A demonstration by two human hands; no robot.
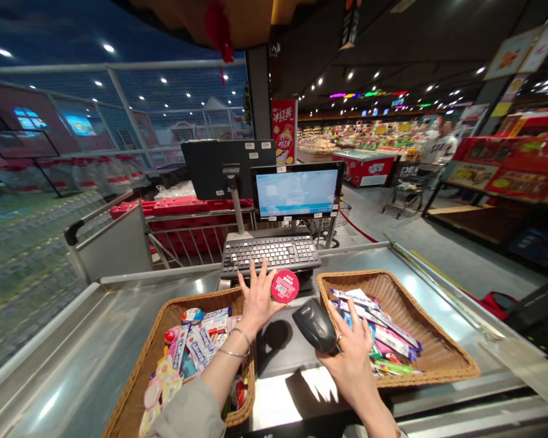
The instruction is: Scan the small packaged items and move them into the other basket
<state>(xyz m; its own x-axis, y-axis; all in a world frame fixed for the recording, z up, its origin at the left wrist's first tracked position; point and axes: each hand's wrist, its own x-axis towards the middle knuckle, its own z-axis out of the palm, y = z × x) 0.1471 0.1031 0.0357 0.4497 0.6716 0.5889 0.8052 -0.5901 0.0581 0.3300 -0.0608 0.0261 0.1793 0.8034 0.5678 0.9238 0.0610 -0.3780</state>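
My left hand (pixel 258 298) pinches a round red tub (pixel 285 286) between thumb and index finger. Its printed face with a barcode is turned up, and the other fingers spread over the keyboard's front edge. A black barcode scanner (pixel 314 324) sits just right of the tub. My right hand (pixel 354 353) is beside the scanner with fingers stretched apart; its thumb side seems to touch the scanner's rear. Below my left forearm is a wicker basket (pixel 148 340) of wrapped sweets and small toys. Under my right fingers, another wicker basket (pixel 432 325) contains long candy packets (pixel 395 334).
A black keyboard (pixel 271 250) and a lit monitor (pixel 296 191) stand at the counter's back. The metal counter (pixel 73 340) runs to both sides. Beyond it are a shopping trolley (pixel 192 228), a red freezer (pixel 369 167) and a distant person (pixel 438 149) by a cart.
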